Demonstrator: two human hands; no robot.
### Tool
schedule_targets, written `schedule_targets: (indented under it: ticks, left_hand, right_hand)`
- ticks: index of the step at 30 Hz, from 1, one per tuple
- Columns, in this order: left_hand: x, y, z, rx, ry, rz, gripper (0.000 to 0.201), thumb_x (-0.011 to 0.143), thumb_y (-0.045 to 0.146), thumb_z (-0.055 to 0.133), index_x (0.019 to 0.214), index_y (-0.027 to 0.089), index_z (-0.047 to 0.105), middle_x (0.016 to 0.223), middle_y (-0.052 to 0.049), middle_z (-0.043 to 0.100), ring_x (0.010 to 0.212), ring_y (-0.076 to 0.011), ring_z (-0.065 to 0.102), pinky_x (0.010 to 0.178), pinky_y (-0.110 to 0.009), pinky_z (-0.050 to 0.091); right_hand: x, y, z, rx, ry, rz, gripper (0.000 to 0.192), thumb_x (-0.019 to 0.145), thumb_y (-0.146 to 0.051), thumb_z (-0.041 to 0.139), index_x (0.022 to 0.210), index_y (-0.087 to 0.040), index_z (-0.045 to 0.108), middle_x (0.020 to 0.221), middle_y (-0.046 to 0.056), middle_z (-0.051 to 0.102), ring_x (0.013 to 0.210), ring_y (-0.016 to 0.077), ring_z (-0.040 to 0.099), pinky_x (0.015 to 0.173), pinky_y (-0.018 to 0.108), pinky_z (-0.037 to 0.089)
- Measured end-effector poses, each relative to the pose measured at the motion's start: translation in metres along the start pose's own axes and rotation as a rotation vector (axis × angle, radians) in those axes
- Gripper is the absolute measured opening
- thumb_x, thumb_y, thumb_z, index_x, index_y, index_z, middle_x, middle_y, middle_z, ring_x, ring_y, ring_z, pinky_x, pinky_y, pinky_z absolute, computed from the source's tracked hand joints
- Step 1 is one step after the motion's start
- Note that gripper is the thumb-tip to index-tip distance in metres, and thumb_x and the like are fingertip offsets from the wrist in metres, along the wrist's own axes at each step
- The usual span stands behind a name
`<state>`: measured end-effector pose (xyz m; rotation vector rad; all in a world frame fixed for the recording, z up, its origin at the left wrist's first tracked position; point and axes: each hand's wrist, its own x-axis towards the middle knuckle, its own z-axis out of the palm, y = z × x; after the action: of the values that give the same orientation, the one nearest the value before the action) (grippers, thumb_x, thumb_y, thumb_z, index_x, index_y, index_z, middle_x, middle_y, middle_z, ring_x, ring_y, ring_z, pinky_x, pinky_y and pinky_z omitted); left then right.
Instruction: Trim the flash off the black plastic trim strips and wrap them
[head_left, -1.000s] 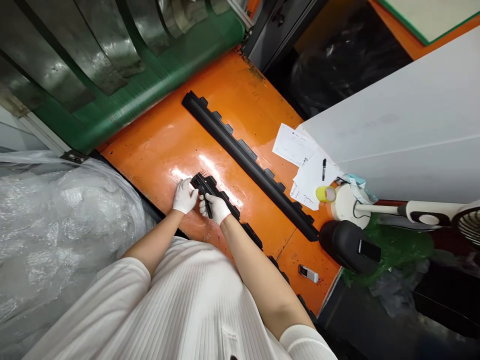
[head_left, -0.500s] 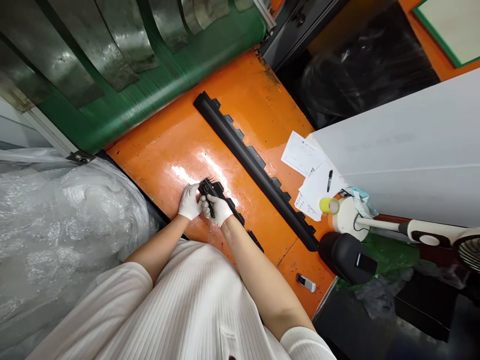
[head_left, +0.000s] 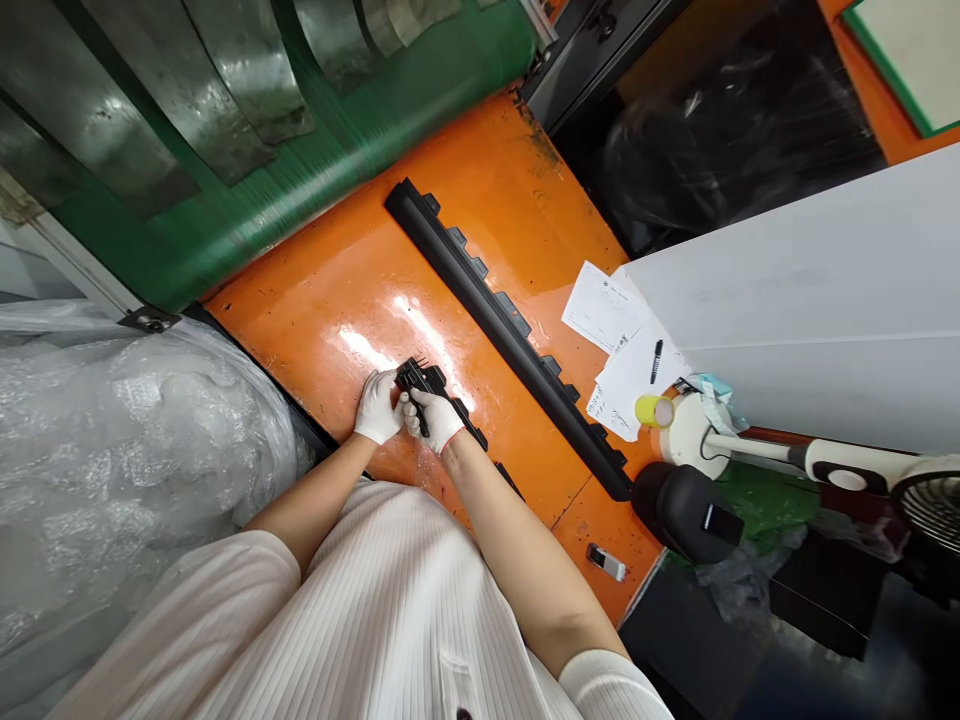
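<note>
A long black plastic trim strip [head_left: 471, 432] lies on the orange table [head_left: 337, 300], running under my right forearm. Both my hands wear white gloves and meet at its left end. My left hand [head_left: 377, 408] grips that end from the left. My right hand [head_left: 436, 419] holds a thin dark tool against the strip, its blade hidden by my fingers. A second, longer black trim strip [head_left: 504, 327] lies diagonally further back on the table, untouched.
White papers [head_left: 615, 330] with a black marker [head_left: 657, 361] lie at the table's right, beside a yellow tape roll [head_left: 654, 411] and a white fan base [head_left: 694, 436]. A small grey cutter [head_left: 604, 562] rests near the front edge. Bubble wrap [head_left: 127, 450] fills the left.
My hands stay at the strip's left end with only small finger movements. The view has shifted slightly between frames.
</note>
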<state>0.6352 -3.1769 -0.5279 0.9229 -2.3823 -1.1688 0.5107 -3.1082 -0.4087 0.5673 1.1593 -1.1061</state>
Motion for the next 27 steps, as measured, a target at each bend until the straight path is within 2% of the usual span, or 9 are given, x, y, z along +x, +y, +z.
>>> schedule_targets:
  ticks: [9,13,16,20,22,24,27]
  left_hand:
    - [-0.001,0.002,-0.001,0.003,-0.022,-0.041,0.049,0.088,0.032,0.072,0.134,0.02,0.062,0.128,-0.016,0.075,0.125,-0.037,0.068,0.129,-0.059,0.042]
    - [-0.001,0.007,-0.003,0.005,0.029,-0.072,0.048,0.093,0.033,0.071,0.138,0.02,0.063,0.135,-0.017,0.074,0.13,-0.0369,0.067,0.125,-0.058,0.046]
    - [0.01,0.011,-0.009,0.005,0.063,-0.137,0.041,0.098,0.038,0.07,0.135,0.02,0.069,0.133,-0.016,0.076,0.126,-0.037,0.069,0.116,-0.057,0.051]
    - [0.036,0.015,-0.018,-0.041,0.011,-0.154,0.018,0.097,0.037,0.068,0.096,0.025,0.081,0.102,-0.009,0.08,0.106,-0.0324,0.072,0.108,-0.05,0.054]
    - [0.047,0.015,-0.022,-0.063,-0.007,-0.143,0.019,0.095,0.035,0.068,0.082,0.025,0.079,0.091,-0.007,0.078,0.098,-0.0295,0.072,0.102,-0.045,0.056]
    - [0.057,0.016,-0.025,-0.072,0.002,-0.151,0.024,0.095,0.036,0.066,0.078,0.024,0.076,0.086,-0.006,0.077,0.091,-0.0273,0.071,0.093,-0.042,0.058]
    - [0.072,0.028,-0.024,-0.052,0.071,-0.194,0.044,0.107,0.035,0.041,0.085,0.02,0.075,0.083,-0.008,0.074,0.082,-0.0257,0.068,0.08,-0.04,0.057]
  right_hand:
    - [0.003,0.0,0.007,-0.025,-0.076,-0.005,0.023,0.109,-0.032,0.055,0.093,-0.018,0.062,0.058,-0.004,0.05,0.043,0.0087,0.037,0.038,0.015,0.032]
    - [-0.012,0.003,-0.004,-0.022,-0.09,-0.05,0.022,0.107,-0.039,0.062,0.097,-0.019,0.063,0.061,-0.005,0.052,0.043,0.0082,0.036,0.038,0.016,0.029]
    - [-0.031,0.015,-0.032,-0.002,-0.025,-0.089,0.025,0.106,-0.043,0.063,0.096,-0.02,0.062,0.06,-0.006,0.05,0.042,0.0081,0.035,0.037,0.016,0.027]
    - [-0.065,0.052,-0.088,0.053,0.097,-0.13,0.025,0.101,-0.043,0.069,0.093,-0.021,0.06,0.057,-0.008,0.045,0.042,0.0077,0.033,0.037,0.017,0.022]
    - [-0.085,0.075,-0.117,0.107,0.149,-0.159,0.024,0.098,-0.041,0.072,0.091,-0.021,0.06,0.058,-0.008,0.044,0.042,0.0072,0.032,0.039,0.016,0.022]
    - [-0.105,0.098,-0.142,0.177,0.186,-0.199,0.023,0.096,-0.04,0.073,0.09,-0.021,0.06,0.059,-0.008,0.044,0.043,0.0069,0.03,0.039,0.016,0.023]
    - [-0.13,0.128,-0.171,0.288,0.207,-0.276,0.024,0.094,-0.04,0.076,0.09,-0.022,0.062,0.063,-0.005,0.047,0.046,0.008,0.033,0.04,0.018,0.026]
